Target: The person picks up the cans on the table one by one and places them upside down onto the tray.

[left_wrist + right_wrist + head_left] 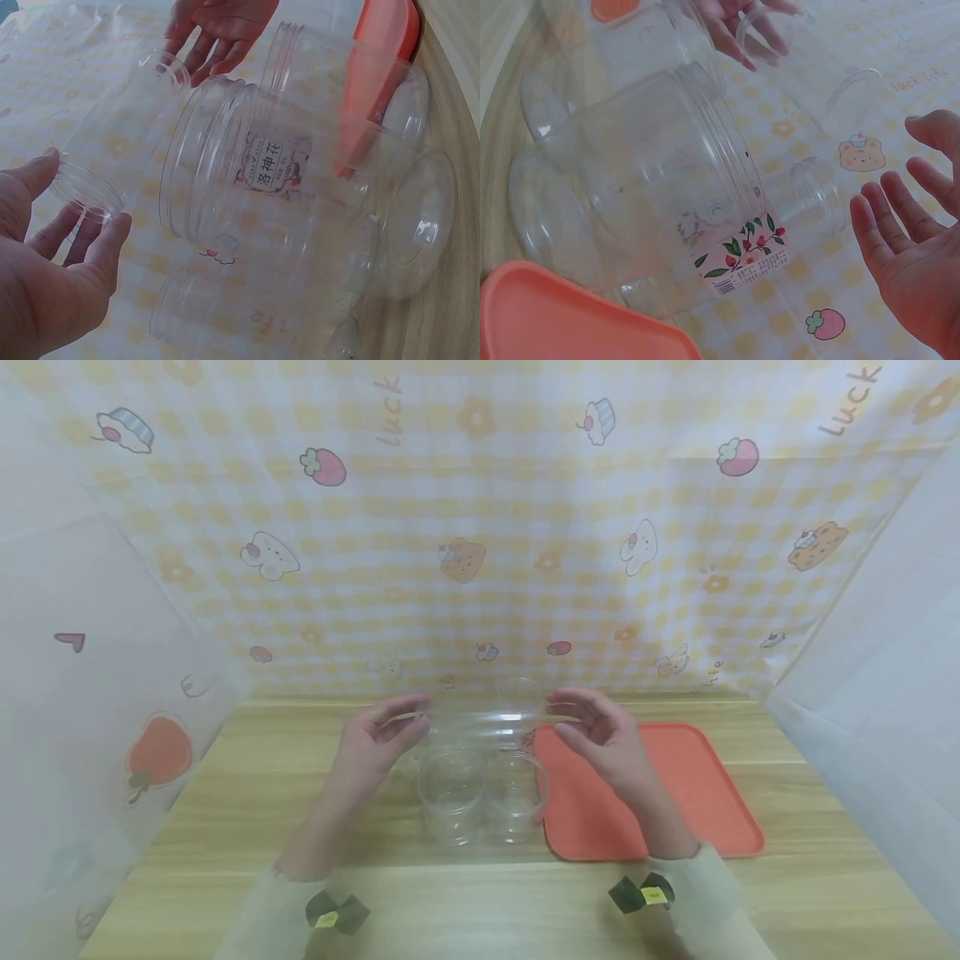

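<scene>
A clear plastic jar [480, 724] lies sideways in the air between the two hands, above other jars. My left hand [378, 735] grips its left end, the thumb and fingers around the rim, as the left wrist view shows. Close to the jar's other end is my right hand [600, 735], its fingers spread and loosely bent. In the right wrist view the right hand [919, 244] stands apart from the jar [817, 82] with nothing in it. Below, two wide clear jars [452, 797] [516, 806] stand upright side by side on the table.
Behind the front jars a smaller clear jar [814, 195] stands near the patterned backdrop. One wide jar carries a printed paper label [274, 163]. An orange-red tray [705, 793] lies to the right on the wooden table [247, 827], under the right forearm.
</scene>
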The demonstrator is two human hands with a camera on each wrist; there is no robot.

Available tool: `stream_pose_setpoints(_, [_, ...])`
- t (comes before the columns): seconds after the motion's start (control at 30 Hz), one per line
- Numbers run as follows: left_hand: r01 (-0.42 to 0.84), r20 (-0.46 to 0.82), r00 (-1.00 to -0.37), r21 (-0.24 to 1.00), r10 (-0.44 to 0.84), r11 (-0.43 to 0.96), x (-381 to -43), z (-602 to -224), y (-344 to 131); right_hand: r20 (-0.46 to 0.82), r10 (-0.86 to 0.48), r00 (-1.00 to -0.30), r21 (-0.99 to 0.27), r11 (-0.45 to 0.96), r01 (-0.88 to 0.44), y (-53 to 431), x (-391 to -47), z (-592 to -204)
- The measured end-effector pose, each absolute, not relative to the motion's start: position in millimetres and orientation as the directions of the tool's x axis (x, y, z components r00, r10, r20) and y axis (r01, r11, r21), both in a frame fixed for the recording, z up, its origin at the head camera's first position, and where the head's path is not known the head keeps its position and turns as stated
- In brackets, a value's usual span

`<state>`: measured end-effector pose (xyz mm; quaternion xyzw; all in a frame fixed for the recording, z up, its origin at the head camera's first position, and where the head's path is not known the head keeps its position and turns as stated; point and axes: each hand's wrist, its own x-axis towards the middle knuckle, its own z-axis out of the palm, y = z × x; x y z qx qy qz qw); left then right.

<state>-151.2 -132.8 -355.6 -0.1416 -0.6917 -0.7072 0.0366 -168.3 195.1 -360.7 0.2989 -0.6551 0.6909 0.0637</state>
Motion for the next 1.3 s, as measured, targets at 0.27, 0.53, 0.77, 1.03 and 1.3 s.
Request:
stream_pose_setpoints(0.27, [0.254, 0.257, -0.954, 0.967, 0.153, -0.039, -154.0, -358.0, -130.1, 0.503, -0.340, -0.795, -0.863, -0.143, -0.485, 190.5, -167.8, -359.4])
stream_pose_setpoints(0.53, [0.234, 0.240, -0.959, 0.971, 0.154, -0.054, -155.6, -356.6, -123.4, 0.521, -0.367, -0.771, -0.853, -0.185, -0.488, 187.5, -168.8, -361.2])
stream_pose_setpoints(0.77, [0.236, 0.242, -0.957, 0.970, 0.162, -0.053, -156.6, -357.9, -122.6, 0.520, -0.389, -0.760, -0.854, -0.204, -0.479, 184.3, -170.2, -359.7])
stream_pose_setpoints(1.03, [0.245, 0.256, -0.952, 0.966, 0.167, -0.081, -155.4, -356.7, -120.0, 0.544, -0.400, -0.738, -0.836, -0.190, -0.514, 178.1, -172.3, -359.2])
stream_pose_setpoints(1.3, [0.258, 0.273, -0.947, 0.960, 0.169, -0.106, -155.6, -356.5, -115.8, 0.552, -0.429, -0.715, -0.829, -0.193, -0.525, 172.4, -172.1, -358.7])
